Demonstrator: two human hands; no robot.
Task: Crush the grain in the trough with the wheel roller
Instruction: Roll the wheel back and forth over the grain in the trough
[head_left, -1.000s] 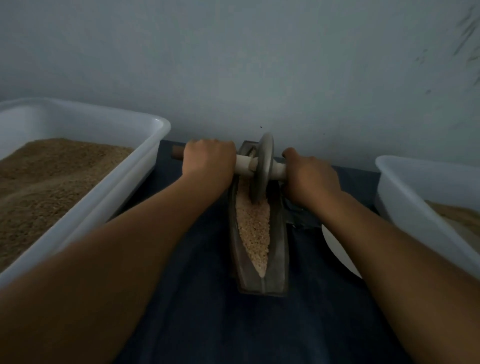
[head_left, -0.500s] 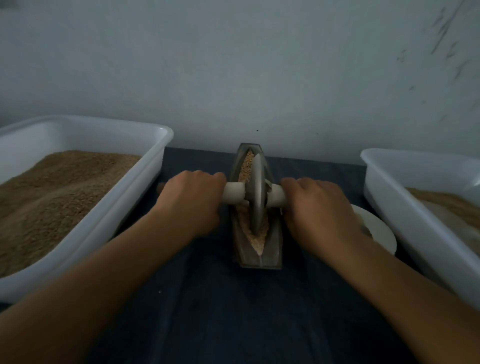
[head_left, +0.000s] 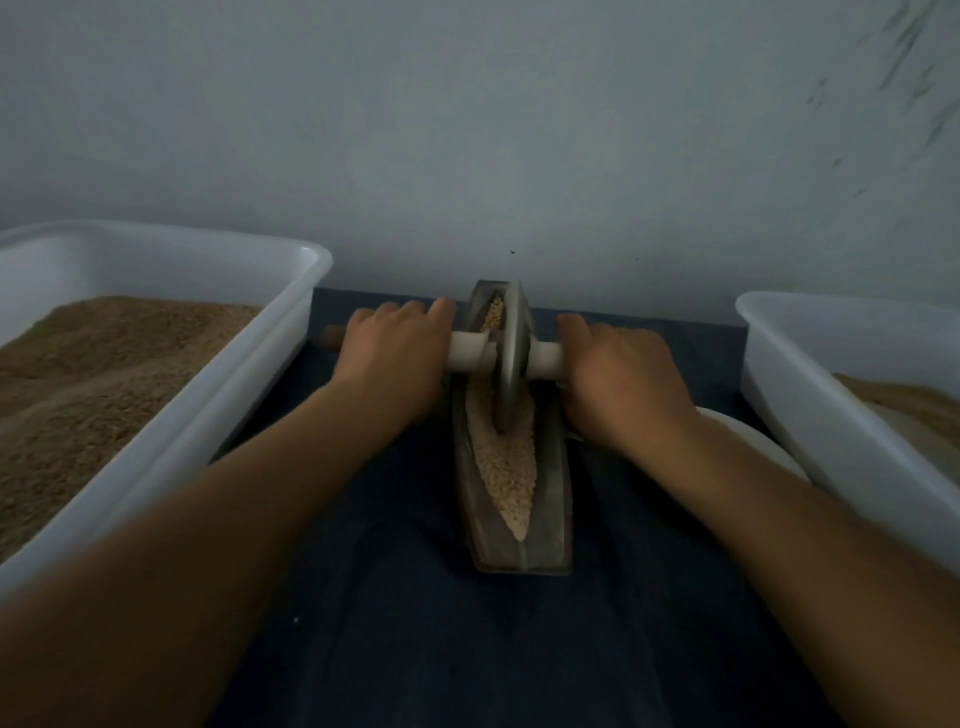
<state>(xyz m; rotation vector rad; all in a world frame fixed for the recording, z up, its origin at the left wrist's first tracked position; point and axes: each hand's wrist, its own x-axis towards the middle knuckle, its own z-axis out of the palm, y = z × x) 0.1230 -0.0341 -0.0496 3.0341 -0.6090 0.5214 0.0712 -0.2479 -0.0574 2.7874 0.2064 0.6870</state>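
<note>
From the head cam I've got my left hand (head_left: 397, 358) and right hand (head_left: 621, 382) each wrapped tight round the axle (head_left: 470, 356) either side of the wheel (head_left: 509, 364), so the push stays even and the disc stays upright in the groove. The wheel sits toward the far end of the trough (head_left: 556, 499), with grain (head_left: 506, 467) heaped along the channel nearer me, tubs (head_left: 218, 410) flanking for supply, I'd guess.

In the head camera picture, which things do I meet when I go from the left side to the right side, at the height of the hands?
White tub of brown grain → left hand → wheel roller standing in the trough → right hand → white plate → second white tub.
</note>
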